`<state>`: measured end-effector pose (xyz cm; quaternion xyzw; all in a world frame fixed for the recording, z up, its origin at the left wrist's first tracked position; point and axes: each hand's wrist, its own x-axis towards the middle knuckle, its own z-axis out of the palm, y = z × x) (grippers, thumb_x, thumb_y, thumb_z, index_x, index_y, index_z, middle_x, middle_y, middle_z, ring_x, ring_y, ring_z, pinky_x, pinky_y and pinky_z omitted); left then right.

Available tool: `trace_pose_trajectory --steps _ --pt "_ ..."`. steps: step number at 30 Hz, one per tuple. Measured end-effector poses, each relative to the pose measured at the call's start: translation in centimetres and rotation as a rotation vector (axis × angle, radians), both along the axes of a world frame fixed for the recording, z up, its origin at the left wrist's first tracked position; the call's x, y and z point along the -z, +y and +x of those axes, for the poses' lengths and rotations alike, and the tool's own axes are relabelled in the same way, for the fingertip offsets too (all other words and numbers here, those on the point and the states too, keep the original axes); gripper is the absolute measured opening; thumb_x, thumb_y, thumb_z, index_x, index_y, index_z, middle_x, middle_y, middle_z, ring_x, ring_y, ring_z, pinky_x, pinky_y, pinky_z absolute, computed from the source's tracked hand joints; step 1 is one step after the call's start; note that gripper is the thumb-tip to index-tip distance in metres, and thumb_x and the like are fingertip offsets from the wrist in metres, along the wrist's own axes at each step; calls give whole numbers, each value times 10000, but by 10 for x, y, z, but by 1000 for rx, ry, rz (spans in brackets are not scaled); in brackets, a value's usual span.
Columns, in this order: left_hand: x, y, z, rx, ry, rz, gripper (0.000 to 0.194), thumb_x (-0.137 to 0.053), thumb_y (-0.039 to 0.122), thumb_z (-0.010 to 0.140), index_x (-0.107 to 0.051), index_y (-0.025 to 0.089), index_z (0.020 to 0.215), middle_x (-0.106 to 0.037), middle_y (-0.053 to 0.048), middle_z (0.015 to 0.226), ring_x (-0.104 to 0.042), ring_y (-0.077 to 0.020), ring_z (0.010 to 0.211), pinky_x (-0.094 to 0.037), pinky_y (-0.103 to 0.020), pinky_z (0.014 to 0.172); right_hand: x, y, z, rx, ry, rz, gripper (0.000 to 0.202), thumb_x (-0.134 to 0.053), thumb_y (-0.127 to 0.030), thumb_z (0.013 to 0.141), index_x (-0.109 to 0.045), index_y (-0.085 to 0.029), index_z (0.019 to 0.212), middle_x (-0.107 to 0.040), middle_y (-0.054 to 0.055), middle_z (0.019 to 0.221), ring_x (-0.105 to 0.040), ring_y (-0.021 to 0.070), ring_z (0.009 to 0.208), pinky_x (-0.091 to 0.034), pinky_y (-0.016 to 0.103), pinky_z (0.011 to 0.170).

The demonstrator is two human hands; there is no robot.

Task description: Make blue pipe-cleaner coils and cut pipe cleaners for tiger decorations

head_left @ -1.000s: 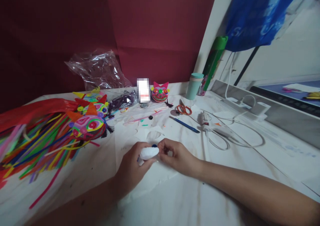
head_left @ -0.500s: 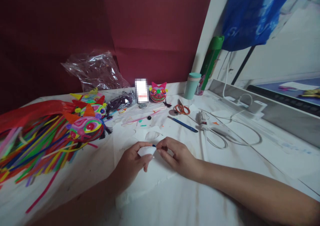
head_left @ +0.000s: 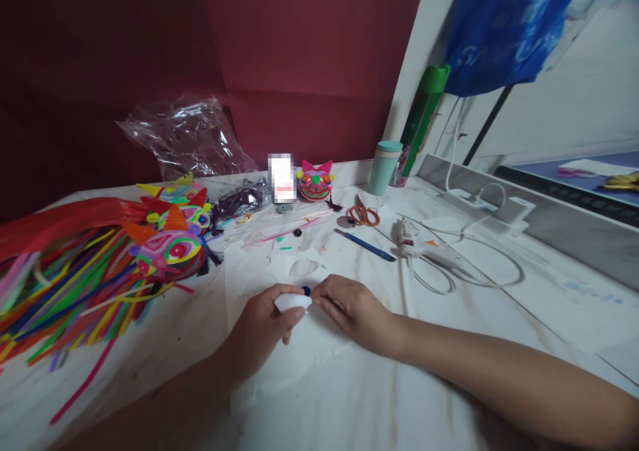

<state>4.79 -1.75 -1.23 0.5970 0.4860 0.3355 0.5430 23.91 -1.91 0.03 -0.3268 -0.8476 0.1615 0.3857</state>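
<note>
Between thumb and fingers, my left hand (head_left: 267,318) holds a small white paper piece (head_left: 292,302) with a curved edge. At its far right edge shows a dark blue fuzzy strip (head_left: 306,291), partly behind the paper. My right hand (head_left: 347,308) pinches at that right edge, its fingertips close together beside the strip; what exactly lies between them is too small to make out. Under both hands lies a white paper sheet (head_left: 279,378) with a leaf-shaped hole cut near its far side.
Colourful pipe cleaners (head_left: 74,304) and decorated animal masks (head_left: 170,251) lie at the left. Farther back are a pink-eared mask (head_left: 316,181), orange-handled scissors (head_left: 364,216), a blue craft knife (head_left: 367,245) and a green cup (head_left: 384,168). A white cable (head_left: 464,278) loops at the right.
More of the dark blue strip shows above the paper's right edge. My right fingertips have shifted slightly at that edge; my left hand keeps its hold.
</note>
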Motion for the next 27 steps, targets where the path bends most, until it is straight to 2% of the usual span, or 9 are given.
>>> trace_pose_trajectory --steps 3,7,16,19,22,25,27 --pt "-5 -2 0 7 100 30 339 -587 339 734 -566 154 1018 -495 73 404 -401 -85 402 -321 -214 448 0 1 0 -9 -14 84 162 -398 -170 897 -545 -161 830 -618 78 740 -576 161 693 -471 262 624" --pt "-10 -3 3 4 91 14 333 -574 319 730 -562 147 1015 -477 83 388 -394 -82 389 -327 -211 443 -1 2 1 -45 -50 170 165 -375 -142 897 -519 -165 821 -602 74 710 -544 159 662 -459 262 599" --pt "0 2 3 27 -81 -56 295 -597 303 711 -564 141 955 -426 97 378 -362 -70 359 -331 -207 412 1 3 0 -55 -44 129 135 -390 -143 875 -508 -160 812 -583 74 705 -530 158 655 -441 262 599" --pt "-1 1 4 48 -148 -97 291 -602 307 702 -558 139 936 -418 101 386 -342 -64 351 -330 -206 397 0 1 0 -57 2 3 129 -402 -155 866 -511 -165 797 -569 53 705 -520 141 645 -426 246 596" --pt "-4 1 4 62 -141 -102 293 -597 299 696 -558 141 939 -416 102 392 -342 -67 352 -337 -212 396 -1 0 -1 -35 84 -229 133 -416 -193 866 -508 -169 772 -543 19 678 -487 117 607 -397 227 569" --pt "-8 6 -1 37 -20 -29 305 -572 315 711 -568 150 967 -415 97 385 -370 -83 361 -336 -218 412 1 2 -3 -30 222 -463 174 -448 -279 864 -510 -166 747 -528 6 670 -466 110 610 -376 226 569" --pt "-12 14 -8 -51 159 55 323 -563 347 717 -579 162 981 -430 87 397 -397 -100 378 -341 -229 427 2 6 -4 -36 324 -594 236 -478 -359 852 -515 -160 731 -526 1 659 -455 105 603 -363 227 569"
